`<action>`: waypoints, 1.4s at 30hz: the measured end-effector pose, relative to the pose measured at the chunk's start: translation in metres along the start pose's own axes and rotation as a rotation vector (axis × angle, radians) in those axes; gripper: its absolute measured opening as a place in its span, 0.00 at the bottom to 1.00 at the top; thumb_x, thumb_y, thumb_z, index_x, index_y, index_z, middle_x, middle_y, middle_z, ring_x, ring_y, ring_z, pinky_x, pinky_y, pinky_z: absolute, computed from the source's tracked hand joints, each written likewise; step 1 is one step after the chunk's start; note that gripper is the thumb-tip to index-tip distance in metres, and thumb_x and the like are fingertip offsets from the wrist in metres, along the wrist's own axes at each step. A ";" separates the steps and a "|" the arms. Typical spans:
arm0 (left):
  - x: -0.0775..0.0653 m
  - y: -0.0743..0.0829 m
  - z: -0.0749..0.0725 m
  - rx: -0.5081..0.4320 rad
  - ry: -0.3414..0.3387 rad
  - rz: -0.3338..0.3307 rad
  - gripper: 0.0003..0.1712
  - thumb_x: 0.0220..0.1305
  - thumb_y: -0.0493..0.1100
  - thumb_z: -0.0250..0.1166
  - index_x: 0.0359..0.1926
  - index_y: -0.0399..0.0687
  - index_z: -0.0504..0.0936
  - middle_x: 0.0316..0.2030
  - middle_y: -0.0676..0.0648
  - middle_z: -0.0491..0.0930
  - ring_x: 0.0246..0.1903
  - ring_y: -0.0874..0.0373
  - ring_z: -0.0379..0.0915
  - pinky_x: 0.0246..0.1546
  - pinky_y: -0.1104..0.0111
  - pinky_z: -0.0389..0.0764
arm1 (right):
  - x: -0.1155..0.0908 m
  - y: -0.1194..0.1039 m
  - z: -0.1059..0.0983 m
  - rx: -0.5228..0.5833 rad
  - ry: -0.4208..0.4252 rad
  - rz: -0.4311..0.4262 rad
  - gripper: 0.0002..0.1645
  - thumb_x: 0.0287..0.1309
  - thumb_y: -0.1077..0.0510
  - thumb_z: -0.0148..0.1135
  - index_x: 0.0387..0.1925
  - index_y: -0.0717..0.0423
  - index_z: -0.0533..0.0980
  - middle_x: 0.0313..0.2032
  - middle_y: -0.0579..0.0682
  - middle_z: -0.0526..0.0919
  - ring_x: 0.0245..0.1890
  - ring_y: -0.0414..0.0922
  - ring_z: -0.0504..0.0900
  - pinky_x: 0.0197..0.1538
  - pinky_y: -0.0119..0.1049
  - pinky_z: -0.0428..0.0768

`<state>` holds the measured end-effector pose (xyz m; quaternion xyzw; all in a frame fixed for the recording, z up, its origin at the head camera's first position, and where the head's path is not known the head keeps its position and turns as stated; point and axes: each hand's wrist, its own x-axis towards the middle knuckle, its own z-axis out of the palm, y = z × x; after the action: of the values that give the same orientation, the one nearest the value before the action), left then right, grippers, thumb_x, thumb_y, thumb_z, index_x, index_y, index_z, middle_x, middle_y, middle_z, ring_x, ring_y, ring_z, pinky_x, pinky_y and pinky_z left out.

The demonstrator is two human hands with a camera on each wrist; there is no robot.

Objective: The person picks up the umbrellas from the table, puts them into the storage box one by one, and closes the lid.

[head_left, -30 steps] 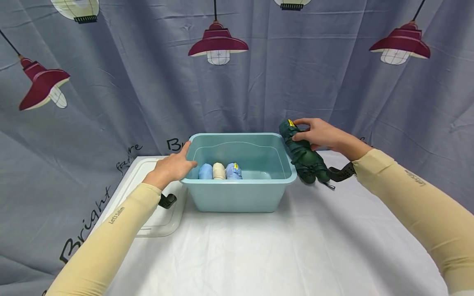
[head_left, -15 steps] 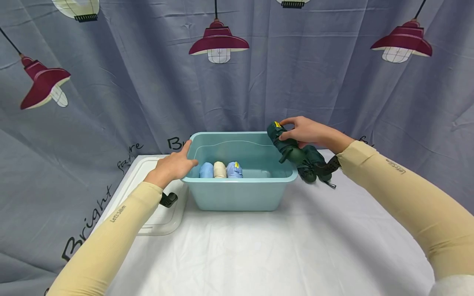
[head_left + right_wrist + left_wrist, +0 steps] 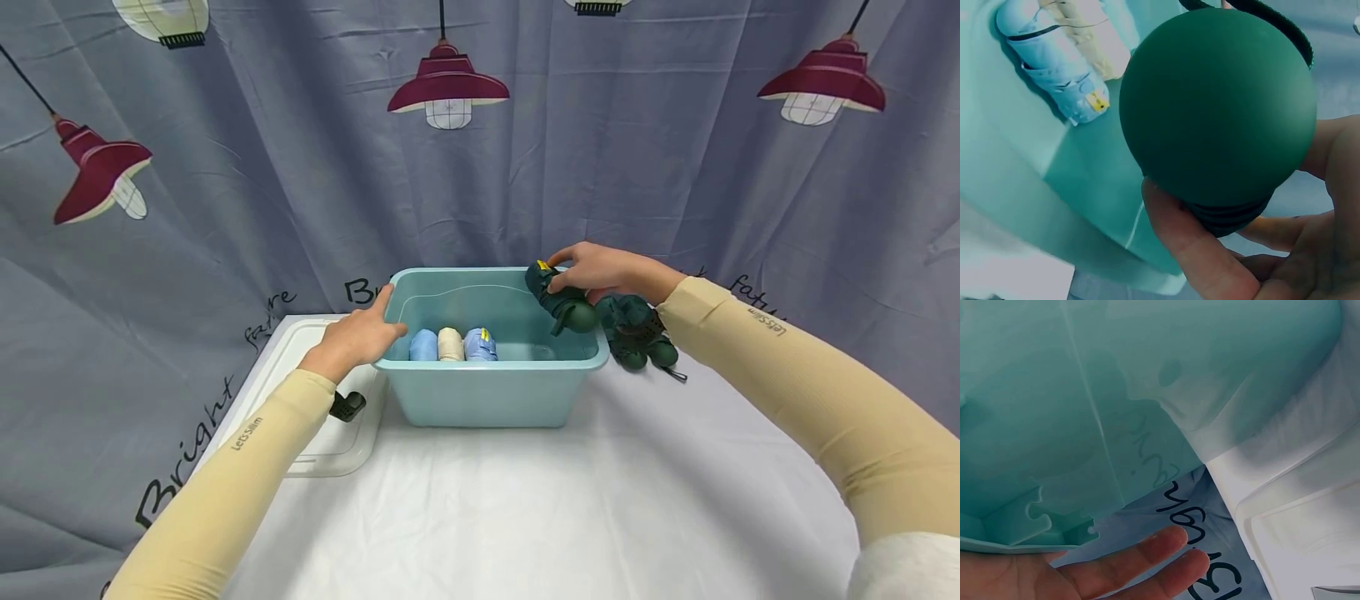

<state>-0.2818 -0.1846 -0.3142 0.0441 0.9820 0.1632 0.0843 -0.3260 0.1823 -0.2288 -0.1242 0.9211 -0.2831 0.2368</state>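
Note:
My right hand (image 3: 609,272) grips a folded dark green umbrella (image 3: 577,315) with a yellow tag, holding it tilted over the right end of a light teal plastic bin (image 3: 487,396). The umbrella's round cap (image 3: 1219,106) faces the camera in the right wrist view. At the bin's left rim rests my left hand (image 3: 352,340), its fingers (image 3: 1147,553) stretched out along the outside wall. Inside the bin lie a blue umbrella (image 3: 423,346), a cream umbrella (image 3: 451,344) and a light blue umbrella (image 3: 480,344) with a yellow tag, side by side at the left.
More folded dark green umbrellas (image 3: 632,333) lie on the white tabletop (image 3: 525,508) just right of the bin, partly behind my right wrist. A whitish lid (image 3: 326,454) lies flat at the left, under my left forearm. A grey-blue curtain (image 3: 600,167) hangs behind.
My right hand has carried the dark green umbrella leftward, from beside the other green ones to over the bin's right end. The left hand has stayed at the rim.

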 end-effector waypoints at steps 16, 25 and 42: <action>-0.001 -0.001 -0.002 0.022 0.000 -0.018 0.51 0.69 0.62 0.48 0.81 0.63 0.29 0.68 0.33 0.69 0.53 0.39 0.78 0.45 0.46 0.74 | 0.036 -0.018 0.019 -0.027 -0.113 0.030 0.41 0.70 0.54 0.58 0.77 0.61 0.55 0.70 0.64 0.67 0.53 0.48 0.83 0.47 0.40 0.84; 0.000 0.000 -0.002 0.022 -0.004 -0.015 0.50 0.68 0.62 0.47 0.81 0.63 0.30 0.68 0.33 0.70 0.50 0.40 0.79 0.43 0.48 0.74 | 0.050 -0.024 0.029 -0.045 -0.203 0.052 0.27 0.68 0.56 0.58 0.65 0.63 0.73 0.57 0.59 0.78 0.39 0.42 0.83 0.42 0.36 0.84; 0.000 0.000 0.000 0.022 0.007 -0.011 0.50 0.69 0.62 0.48 0.81 0.61 0.30 0.65 0.33 0.73 0.49 0.40 0.79 0.44 0.46 0.75 | 0.076 -0.021 0.048 -0.078 -0.250 0.102 0.09 0.63 0.56 0.61 0.37 0.59 0.77 0.34 0.49 0.77 0.32 0.41 0.81 0.38 0.35 0.83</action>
<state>-0.2817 -0.1845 -0.3138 0.0388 0.9843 0.1519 0.0812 -0.3651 0.1155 -0.2790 -0.1207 0.8997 -0.2169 0.3589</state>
